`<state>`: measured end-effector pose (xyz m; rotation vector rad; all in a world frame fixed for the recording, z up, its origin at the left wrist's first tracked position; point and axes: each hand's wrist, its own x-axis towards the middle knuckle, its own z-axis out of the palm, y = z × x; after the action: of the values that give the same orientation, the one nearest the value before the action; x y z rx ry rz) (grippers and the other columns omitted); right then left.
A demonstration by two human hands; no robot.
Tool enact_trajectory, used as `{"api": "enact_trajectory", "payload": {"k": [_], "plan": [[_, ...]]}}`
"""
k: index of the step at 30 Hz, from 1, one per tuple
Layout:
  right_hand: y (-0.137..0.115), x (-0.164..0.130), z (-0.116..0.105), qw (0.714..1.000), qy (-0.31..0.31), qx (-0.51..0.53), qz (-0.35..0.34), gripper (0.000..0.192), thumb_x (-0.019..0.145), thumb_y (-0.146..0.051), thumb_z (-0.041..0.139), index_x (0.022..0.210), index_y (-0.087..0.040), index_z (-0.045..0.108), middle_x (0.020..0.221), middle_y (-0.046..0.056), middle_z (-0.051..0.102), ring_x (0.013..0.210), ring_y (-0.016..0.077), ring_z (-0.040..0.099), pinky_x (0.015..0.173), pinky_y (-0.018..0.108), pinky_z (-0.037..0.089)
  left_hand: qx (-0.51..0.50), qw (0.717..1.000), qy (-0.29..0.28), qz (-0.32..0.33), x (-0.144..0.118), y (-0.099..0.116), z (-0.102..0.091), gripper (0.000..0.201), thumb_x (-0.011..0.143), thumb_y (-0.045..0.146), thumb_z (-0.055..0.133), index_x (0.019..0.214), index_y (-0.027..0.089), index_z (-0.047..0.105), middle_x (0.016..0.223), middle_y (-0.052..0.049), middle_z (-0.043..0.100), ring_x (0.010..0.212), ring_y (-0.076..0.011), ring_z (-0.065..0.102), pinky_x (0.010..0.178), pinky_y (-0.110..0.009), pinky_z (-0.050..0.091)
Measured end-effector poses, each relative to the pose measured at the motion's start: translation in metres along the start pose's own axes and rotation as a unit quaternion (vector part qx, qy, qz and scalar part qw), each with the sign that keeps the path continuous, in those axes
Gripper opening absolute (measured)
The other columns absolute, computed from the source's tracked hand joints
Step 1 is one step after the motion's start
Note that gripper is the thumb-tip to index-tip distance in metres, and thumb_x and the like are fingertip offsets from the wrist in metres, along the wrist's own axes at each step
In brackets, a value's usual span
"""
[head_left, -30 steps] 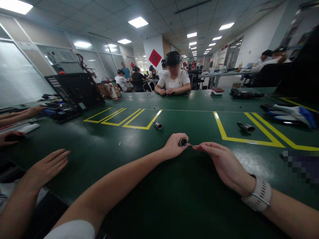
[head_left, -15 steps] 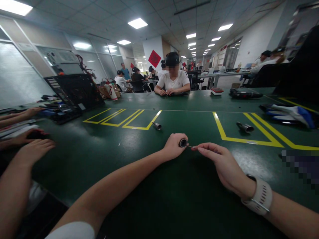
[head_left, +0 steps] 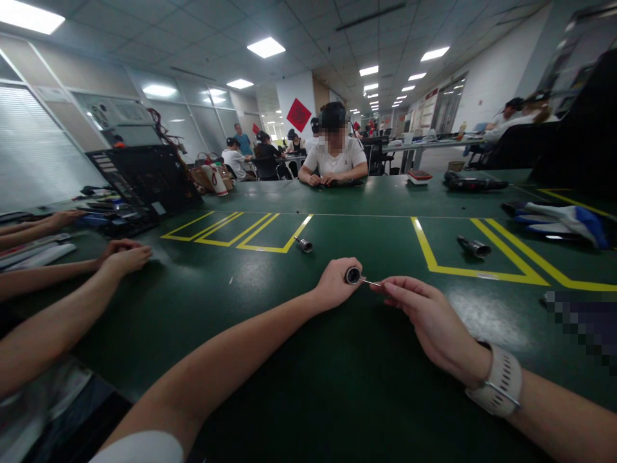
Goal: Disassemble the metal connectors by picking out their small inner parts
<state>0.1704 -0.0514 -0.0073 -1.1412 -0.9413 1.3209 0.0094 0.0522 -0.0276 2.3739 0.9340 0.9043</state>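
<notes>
Two hands meet mid-table: the left hand [head_left: 335,283] wraps a small, seemingly rigid, light metal cylinder [head_left: 353,276], best gripped round its barrel, while the right hand [head_left: 429,318] pinches a thin, likely slippery pin [head_left: 370,281] at its mouth.

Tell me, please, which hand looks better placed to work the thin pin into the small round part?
Probably the right hand: it pinches the thin pin, whose tip meets the small round part. The left hand is closed around that part, holding it.
</notes>
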Motion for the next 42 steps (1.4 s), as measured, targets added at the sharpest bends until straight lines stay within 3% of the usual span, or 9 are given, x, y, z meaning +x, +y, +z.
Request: {"api": "enact_trajectory", "payload": {"k": [5, 12, 17, 34, 42], "plan": [[-0.002, -0.002, 0.003, 0.995, 0.011, -0.088, -0.036, 0.019, 0.071, -0.034, 0.068, 0.082, -0.019, 0.07, 0.092, 0.006, 0.069, 0.097, 0.0248, 0.058, 0.087, 0.039, 0.038, 0.064, 0.997, -0.005, 0.031, 0.0, 0.0, 0.0, 0.013, 0.076, 0.025, 0.058, 0.068, 0.016, 0.053, 0.067, 0.003, 0.054, 0.065, -0.0116, 0.05, 0.064, -0.025, 0.036], [-0.001, 0.005, -0.004, 0.996, -0.034, 0.062, 0.048, 0.016, 0.07, -0.031, 0.069, 0.081, -0.019, 0.07, 0.095, 0.007, 0.07, 0.098, 0.0235, 0.06, 0.084, 0.036, 0.042, 0.026, 1.0, -0.007, 0.014, 0.0, 0.001, -0.001, 0.014, 0.075, 0.026, 0.059, 0.068, 0.015, 0.053, 0.067, 0.003, 0.053, 0.064, -0.011, 0.049, 0.063, -0.024, 0.038], [0.002, 0.009, -0.007, 0.992, -0.042, 0.097, 0.064, 0.013, 0.073, -0.029, 0.067, 0.081, -0.019, 0.07, 0.095, 0.006, 0.07, 0.098, 0.0215, 0.061, 0.085, 0.034, 0.044, -0.025, 1.0, -0.004, 0.0, 0.0, -0.002, 0.001, 0.018, 0.074, 0.03, 0.061, 0.069, 0.015, 0.051, 0.067, 0.003, 0.051, 0.064, -0.0109, 0.048, 0.061, -0.023, 0.038], [0.001, 0.001, 0.002, 0.997, -0.007, 0.069, 0.016, 0.017, 0.07, -0.033, 0.069, 0.081, -0.02, 0.07, 0.095, 0.006, 0.07, 0.102, 0.0244, 0.059, 0.086, 0.037, 0.041, -0.045, 0.999, 0.0, -0.009, 0.001, -0.002, 0.002, 0.017, 0.072, 0.028, 0.061, 0.069, 0.015, 0.051, 0.066, 0.003, 0.05, 0.061, -0.0102, 0.047, 0.059, -0.023, 0.037], [-0.002, 0.001, 0.001, 0.999, 0.031, 0.022, -0.017, 0.014, 0.067, -0.032, 0.069, 0.073, -0.02, 0.069, 0.087, 0.006, 0.071, 0.093, 0.0258, 0.06, 0.083, 0.039, 0.04, 0.058, 0.998, 0.002, -0.005, 0.0, 0.003, 0.0, 0.008, 0.075, 0.023, 0.059, 0.072, 0.016, 0.056, 0.069, 0.002, 0.056, 0.064, -0.0121, 0.051, 0.063, -0.025, 0.039]]}}
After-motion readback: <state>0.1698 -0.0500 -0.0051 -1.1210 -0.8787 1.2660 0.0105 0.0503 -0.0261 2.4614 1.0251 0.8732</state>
